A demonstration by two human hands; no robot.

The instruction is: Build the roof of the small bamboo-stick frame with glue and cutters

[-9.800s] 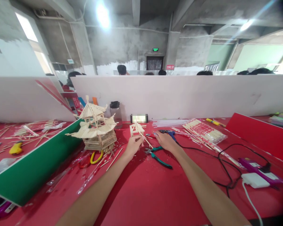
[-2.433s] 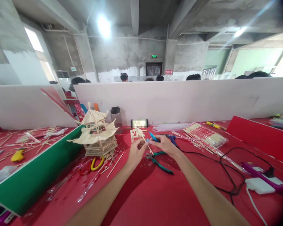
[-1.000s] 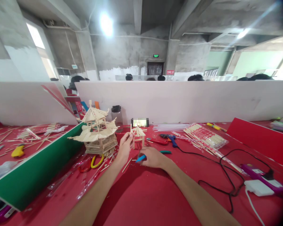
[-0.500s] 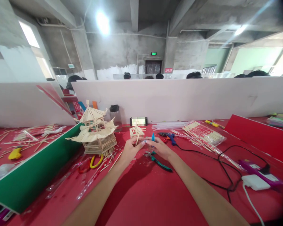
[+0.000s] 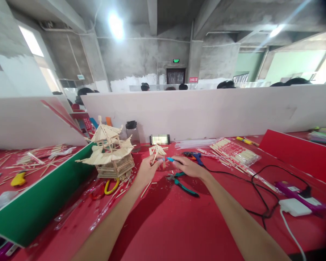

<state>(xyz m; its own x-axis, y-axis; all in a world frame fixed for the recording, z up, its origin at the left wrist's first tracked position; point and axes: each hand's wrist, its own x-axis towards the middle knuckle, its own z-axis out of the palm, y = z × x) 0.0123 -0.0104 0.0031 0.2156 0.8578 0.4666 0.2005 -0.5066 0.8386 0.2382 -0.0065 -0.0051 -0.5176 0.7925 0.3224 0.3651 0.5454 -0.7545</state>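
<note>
My left hand [image 5: 148,171] is closed around a short wooden stick [image 5: 153,159], its tip pointing up beside the thumb. It is just in front of a small stick-built model [image 5: 158,150], partly covering it. In my right hand [image 5: 190,166] is a slim blue pen-like tool [image 5: 171,159], gripped by the fingertips and pointing left towards the stick. Its exact kind is too small to make out. Below the right hand lie pliers [image 5: 185,187] with teal handles. A larger pavilion model [image 5: 112,154] of sticks stands to the left of my left hand.
A blue glue gun [image 5: 197,158] with a black cable lies right of my hands, near packaged sticks [image 5: 233,152]. A phone [image 5: 159,139] and a bottle [image 5: 132,133] stand against the white partition [image 5: 206,112]. Yellow-handled scissors [image 5: 112,186] and a green board [image 5: 49,192] are left.
My hands have moved apart, the right one going right. The blue pen-like tool has tilted from upright to nearly level, pointing left. The stick stays in my left hand.
</note>
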